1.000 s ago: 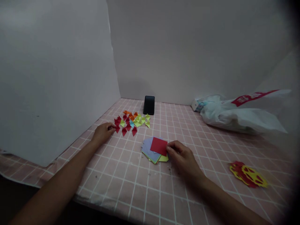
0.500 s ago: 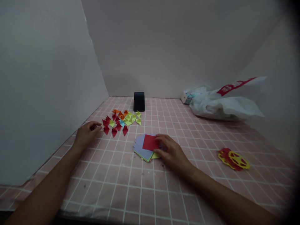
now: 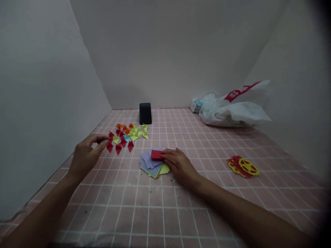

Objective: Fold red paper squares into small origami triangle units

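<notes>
My left hand (image 3: 86, 151) reaches to the left edge of a group of small folded paper cranes (image 3: 133, 135) in red, orange, yellow and blue. Its thumb and index finger close at a red paper crane (image 3: 110, 135), partly covered by the fingertips. My right hand (image 3: 181, 167) has its fingers on the right edge of a red paper (image 3: 156, 155). This paper lies over a fanned stack of coloured paper sheets (image 3: 150, 168), lilac on top with yellow and green edges showing below.
A black phone-like device (image 3: 145, 113) leans upright at the back. To the right lie red and yellow paper cutouts (image 3: 244, 167). A white plastic bag (image 3: 230, 112) and a small box (image 3: 194, 106) sit at the back right. Pale walls border the pink checked tablecloth (image 3: 144, 213).
My left hand has moved to the cranes and its thumb and index have come together. The red paper looks smaller, and more lilac sheets show. The whole view has shifted.
</notes>
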{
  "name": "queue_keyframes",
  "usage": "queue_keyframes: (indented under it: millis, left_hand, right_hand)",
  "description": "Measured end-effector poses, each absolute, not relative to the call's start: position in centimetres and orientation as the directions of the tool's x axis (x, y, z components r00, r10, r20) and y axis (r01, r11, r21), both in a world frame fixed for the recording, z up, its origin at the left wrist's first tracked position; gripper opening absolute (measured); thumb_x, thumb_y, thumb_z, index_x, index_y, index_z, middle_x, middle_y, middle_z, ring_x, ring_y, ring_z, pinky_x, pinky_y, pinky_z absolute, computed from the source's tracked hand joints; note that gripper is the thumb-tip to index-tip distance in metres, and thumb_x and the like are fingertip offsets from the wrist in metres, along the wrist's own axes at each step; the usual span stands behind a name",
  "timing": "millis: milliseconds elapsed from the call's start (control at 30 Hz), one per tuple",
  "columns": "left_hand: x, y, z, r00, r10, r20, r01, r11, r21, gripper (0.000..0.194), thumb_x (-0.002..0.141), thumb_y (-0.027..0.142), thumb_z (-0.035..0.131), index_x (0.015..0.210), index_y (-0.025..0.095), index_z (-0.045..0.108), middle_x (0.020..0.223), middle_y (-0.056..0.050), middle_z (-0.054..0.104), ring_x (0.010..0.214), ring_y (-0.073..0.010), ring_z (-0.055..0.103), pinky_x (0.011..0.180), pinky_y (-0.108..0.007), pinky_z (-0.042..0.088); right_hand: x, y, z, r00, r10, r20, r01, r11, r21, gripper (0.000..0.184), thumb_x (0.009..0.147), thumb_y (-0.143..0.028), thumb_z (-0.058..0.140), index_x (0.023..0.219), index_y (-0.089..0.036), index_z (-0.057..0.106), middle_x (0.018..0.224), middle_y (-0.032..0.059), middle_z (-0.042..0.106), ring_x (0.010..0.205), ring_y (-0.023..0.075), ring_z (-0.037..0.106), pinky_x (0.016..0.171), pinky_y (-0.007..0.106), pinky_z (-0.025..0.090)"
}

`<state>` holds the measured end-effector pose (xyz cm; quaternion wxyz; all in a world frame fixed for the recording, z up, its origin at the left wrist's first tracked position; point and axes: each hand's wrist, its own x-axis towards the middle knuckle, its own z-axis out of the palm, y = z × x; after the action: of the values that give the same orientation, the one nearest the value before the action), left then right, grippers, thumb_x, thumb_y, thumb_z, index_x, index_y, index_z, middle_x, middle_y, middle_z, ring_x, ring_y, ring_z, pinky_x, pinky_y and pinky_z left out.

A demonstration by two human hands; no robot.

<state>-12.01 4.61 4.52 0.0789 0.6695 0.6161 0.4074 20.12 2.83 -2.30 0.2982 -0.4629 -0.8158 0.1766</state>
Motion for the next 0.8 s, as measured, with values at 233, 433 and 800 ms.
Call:
queue_keyframes:
  millis: [233, 433, 800]
  left_hand:
    - [-7.0, 2.2, 8.1, 0.144, 0.952, 0.271, 0.734, -0.286, 0.616, 0.023, 0.084, 0.043, 0.061, 0.094, 0.025, 0.072, 0.1, -0.004, 0.073, 0.095, -0.026, 0.066, 0.083, -0.037, 0.05]
    - [-1.7, 1.9, 6.0, 0.287, 0.956, -0.054, 0.375, -0.06, 0.925, 0.026, 0.084, 0.041, 0.065, 0.102, 0.022, 0.067, 0.1, -0.004, 0.072, 0.092, -0.0215, 0.067, 0.079, -0.032, 0.052]
    - [0.2, 3.0, 2.7, 0.155, 0.97, -0.19, -0.073, 0.203, 0.976, 0.028, 0.07, 0.033, 0.075, 0.066, 0.016, 0.053, 0.057, 0.004, 0.054, 0.047, -0.0069, 0.046, 0.048, -0.019, 0.034]
  right_hand:
    - [20.3, 2.2, -0.2, -0.057, 0.954, 0.295, 0.328, 0.297, -0.897, 0.02, 0.09, -0.026, 0.052, 0.078, -0.017, 0.065, 0.072, 0.0042, 0.066, 0.066, 0.0177, 0.06, 0.062, 0.029, 0.044]
    - [19.5, 1.9, -0.2, -0.179, 0.981, 0.069, -0.069, 0.058, -0.996, 0.021, 0.079, -0.036, 0.065, 0.07, -0.017, 0.06, 0.065, -0.0017, 0.057, 0.059, 0.0115, 0.051, 0.058, 0.025, 0.041]
    - [20.0, 1.5, -0.1, -0.222, 0.802, 0.554, 0.379, 0.595, -0.709, 0.037, 0.09, -0.011, 0.047, 0.124, -0.022, 0.054, 0.121, 0.0119, 0.061, 0.115, 0.0225, 0.057, 0.097, 0.043, 0.047]
